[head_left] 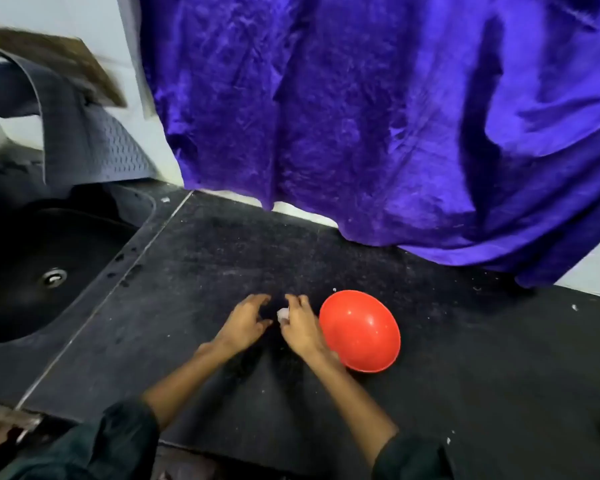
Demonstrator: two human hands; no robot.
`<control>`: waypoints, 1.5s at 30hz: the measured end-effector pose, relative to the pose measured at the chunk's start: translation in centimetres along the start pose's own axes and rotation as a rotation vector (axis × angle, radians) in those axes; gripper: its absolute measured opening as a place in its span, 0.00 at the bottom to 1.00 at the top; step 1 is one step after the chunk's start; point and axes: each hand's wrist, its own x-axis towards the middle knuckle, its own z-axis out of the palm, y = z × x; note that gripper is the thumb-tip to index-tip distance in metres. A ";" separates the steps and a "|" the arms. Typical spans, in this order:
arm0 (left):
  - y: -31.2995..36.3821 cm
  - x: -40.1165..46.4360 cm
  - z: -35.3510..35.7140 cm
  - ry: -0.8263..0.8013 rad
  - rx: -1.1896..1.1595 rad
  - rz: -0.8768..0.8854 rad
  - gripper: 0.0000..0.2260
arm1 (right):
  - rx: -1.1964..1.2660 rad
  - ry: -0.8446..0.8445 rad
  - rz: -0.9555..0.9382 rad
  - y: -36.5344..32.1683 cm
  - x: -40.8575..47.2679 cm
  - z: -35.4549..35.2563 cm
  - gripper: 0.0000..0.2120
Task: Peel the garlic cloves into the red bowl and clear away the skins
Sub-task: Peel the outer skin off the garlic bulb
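Observation:
A red bowl point(361, 332) stands on the dark counter point(222, 258), just right of my hands; I see nothing inside it. My right hand point(300, 325) lies beside the bowl's left rim and holds a small whitish piece of garlic point(282, 315) between thumb and fingers. A little to the left, my left hand point(245, 320) hovers over the counter with its fingers spread and loosely bent, holding nothing. The two hands are a few centimetres apart.
A black sink point(32, 271) with a metal drain is set into the counter at the left. Blue cloth point(361, 116) hangs along the back wall down to the counter. A dark ribbed mat point(94, 140) is draped behind the sink. Small white flecks dot the counter.

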 end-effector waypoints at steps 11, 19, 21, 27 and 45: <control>-1.0 -0.7 3.2 0.119 -0.344 -0.136 0.13 | -0.013 0.051 0.027 1.0 0.6 4.0 0.16; -1.0 0.0 2.0 0.124 -0.905 -0.184 0.06 | 0.347 0.314 -0.105 2.4 0.9 4.5 0.11; -1.3 0.3 1.7 0.147 -0.949 -0.177 0.06 | 0.301 0.343 -0.200 2.4 1.0 4.9 0.12; -2.2 1.3 1.9 0.198 -1.012 -0.182 0.07 | 0.373 0.453 -0.291 2.2 1.7 7.1 0.16; -4.7 3.9 2.4 0.052 -0.971 0.127 0.04 | 0.846 0.477 -0.238 4.2 5.0 9.0 0.15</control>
